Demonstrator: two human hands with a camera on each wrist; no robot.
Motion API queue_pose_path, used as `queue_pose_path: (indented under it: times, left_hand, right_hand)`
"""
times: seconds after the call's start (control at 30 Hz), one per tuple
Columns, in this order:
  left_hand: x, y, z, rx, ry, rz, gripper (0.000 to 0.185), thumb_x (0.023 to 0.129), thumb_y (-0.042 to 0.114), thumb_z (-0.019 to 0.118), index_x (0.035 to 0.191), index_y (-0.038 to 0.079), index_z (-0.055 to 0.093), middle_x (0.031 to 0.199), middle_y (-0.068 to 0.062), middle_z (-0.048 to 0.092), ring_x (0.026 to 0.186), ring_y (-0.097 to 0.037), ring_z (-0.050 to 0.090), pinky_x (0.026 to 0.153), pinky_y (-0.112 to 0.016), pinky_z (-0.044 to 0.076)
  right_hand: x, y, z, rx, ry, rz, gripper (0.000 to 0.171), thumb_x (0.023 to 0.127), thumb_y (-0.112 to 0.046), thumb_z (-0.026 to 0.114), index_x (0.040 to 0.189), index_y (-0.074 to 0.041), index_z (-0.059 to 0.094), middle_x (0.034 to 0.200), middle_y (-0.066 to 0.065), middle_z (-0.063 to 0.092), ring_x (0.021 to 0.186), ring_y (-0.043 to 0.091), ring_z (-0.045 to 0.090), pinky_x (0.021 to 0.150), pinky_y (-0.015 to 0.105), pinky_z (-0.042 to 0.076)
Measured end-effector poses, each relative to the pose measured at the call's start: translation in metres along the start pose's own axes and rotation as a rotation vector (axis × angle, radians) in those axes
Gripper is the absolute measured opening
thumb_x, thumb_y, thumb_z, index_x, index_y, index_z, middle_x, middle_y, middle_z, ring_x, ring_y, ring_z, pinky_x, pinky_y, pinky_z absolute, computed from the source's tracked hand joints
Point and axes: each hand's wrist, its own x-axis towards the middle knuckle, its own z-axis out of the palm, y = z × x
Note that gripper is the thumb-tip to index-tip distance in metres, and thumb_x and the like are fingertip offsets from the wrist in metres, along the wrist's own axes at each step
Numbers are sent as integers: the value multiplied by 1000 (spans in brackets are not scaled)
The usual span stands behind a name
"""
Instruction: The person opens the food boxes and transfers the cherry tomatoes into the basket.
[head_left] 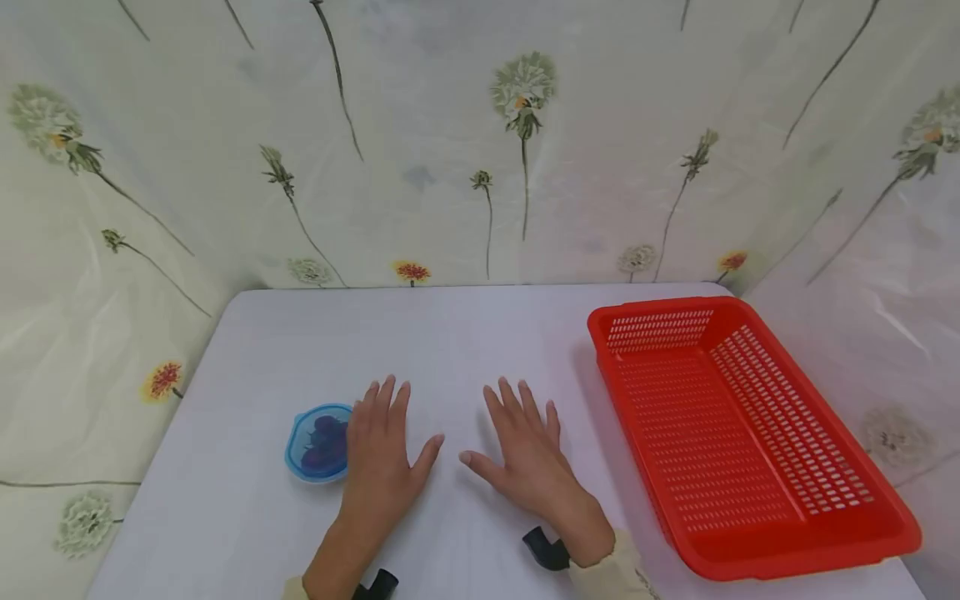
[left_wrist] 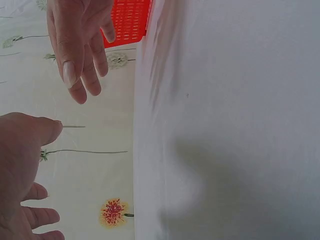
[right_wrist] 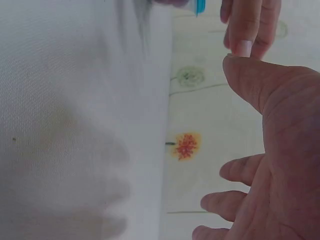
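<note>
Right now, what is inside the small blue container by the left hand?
The blue container holds dark purple pieces, seen through its clear lid; what they are is too blurred to tell. The left hand covers its right edge, fingers straight.

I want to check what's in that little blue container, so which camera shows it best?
The head view: the blue container shows whole on the table, by the left hand, with dark purple contents. The right wrist view catches only a sliver of its blue edge at the top; the left wrist view misses it.

White table (head_left: 487, 333); floral sheet (head_left: 450, 142) backdrop, possibly plastic; soft even light.
</note>
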Motion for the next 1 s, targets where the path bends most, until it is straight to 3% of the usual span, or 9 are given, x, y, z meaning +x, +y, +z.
queue_pose_path:
  times: [0.5, 0.83, 1.0]
  left_hand:
    - [-11, -42, -18, 26, 47, -106, 92, 88, 39, 85, 158, 3, 36, 165, -20, 32, 155, -40, 23, 123, -64, 19]
    - [-15, -57, -20, -6, 121, -84, 95, 83, 35, 89, 156, 0, 39, 161, -23, 38, 151, -44, 29, 120, -66, 22]
    - [-19, -69, -26, 7, 103, -152, 103, 81, 38, 91, 159, 2, 34, 163, -22, 36, 152, -43, 29, 120, -66, 23]
  right_hand:
    - [24, -28, 14, 19, -62, -106, 94, 93, -59, 71, 166, -14, 31, 173, 11, 21, 160, 37, 7, 120, 72, 0]
    - [37, -44, 19, 20, -53, -186, 93, 94, -60, 69, 165, -12, 32, 172, 13, 23, 159, 39, 11, 119, 74, 7]
    - [47, -56, 21, -11, -84, -226, 94, 95, -64, 67, 166, -15, 30, 172, 10, 22, 159, 36, 11, 120, 73, 8]
